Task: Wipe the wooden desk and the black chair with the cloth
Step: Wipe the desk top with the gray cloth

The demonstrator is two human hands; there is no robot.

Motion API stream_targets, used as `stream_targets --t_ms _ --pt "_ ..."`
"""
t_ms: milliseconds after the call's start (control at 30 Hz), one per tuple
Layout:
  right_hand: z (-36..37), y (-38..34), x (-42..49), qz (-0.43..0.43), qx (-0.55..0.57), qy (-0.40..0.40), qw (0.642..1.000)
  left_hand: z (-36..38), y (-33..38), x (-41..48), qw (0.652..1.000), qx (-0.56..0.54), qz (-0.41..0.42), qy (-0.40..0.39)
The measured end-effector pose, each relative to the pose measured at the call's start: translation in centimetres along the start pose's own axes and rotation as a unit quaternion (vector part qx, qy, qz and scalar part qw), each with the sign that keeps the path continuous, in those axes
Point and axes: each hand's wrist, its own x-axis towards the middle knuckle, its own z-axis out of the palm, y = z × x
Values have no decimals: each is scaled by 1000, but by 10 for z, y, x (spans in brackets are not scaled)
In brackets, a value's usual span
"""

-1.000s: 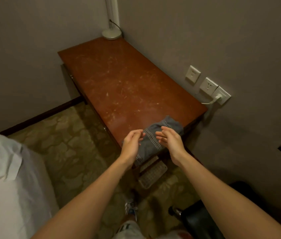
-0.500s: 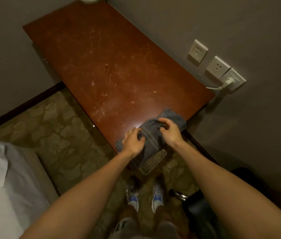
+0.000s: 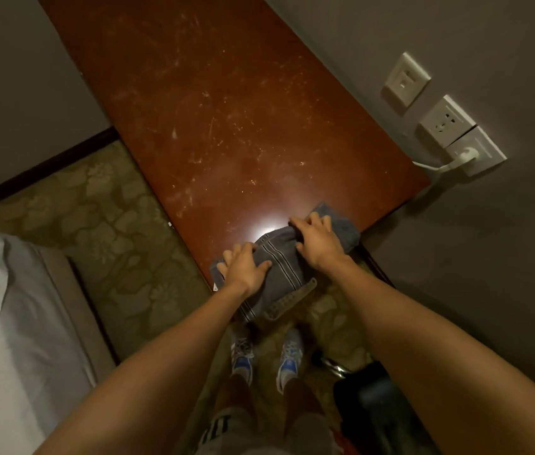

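A grey striped cloth (image 3: 281, 265) lies bunched on the near end of the reddish wooden desk (image 3: 226, 126), with part of it hanging over the front edge. My left hand (image 3: 244, 268) grips the cloth's left side, fingers curled over its edge. On the right side, my right hand (image 3: 318, 240) holds the cloth with bent fingers, and the fabric is gathered by the thumb. The desk top shows pale scratches and smears. Part of the black chair (image 3: 374, 408) sits low at the bottom right, beside my right forearm.
Along the desk's right side runs a wall with a switch (image 3: 405, 79), a socket (image 3: 445, 123) and a white plug (image 3: 466, 156). A bed with white sheets (image 3: 3, 323) stands at the left. Patterned carpet (image 3: 111, 224) lies between them, with my shoes (image 3: 264, 356) below the desk edge.
Both hands came down from above the cloth onto it and took hold, bunching it. The view has moved closer to the desk and tilted further down.
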Motion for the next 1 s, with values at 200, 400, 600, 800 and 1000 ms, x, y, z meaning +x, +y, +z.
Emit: stream_targets --t_ms 200,400,600,800,1000 --pt "-6 1 5 -41 -12 55 998 -1 3 -4 975 -213 -39 47" --pt "-32 1 -21 -120 59 125 983 -17 8 -26 970 -212 -9 121" --pt "-72 -13 -52 -119 63 192 972 -47 33 -59 932 -284 126 188" --pt "-100 -48 -69 -61 246 -3 967 -86 62 -77 907 -352 117 200" --pt "-123 -68 -89 -58 374 -53 924 -133 77 -86 885 -392 133 212"
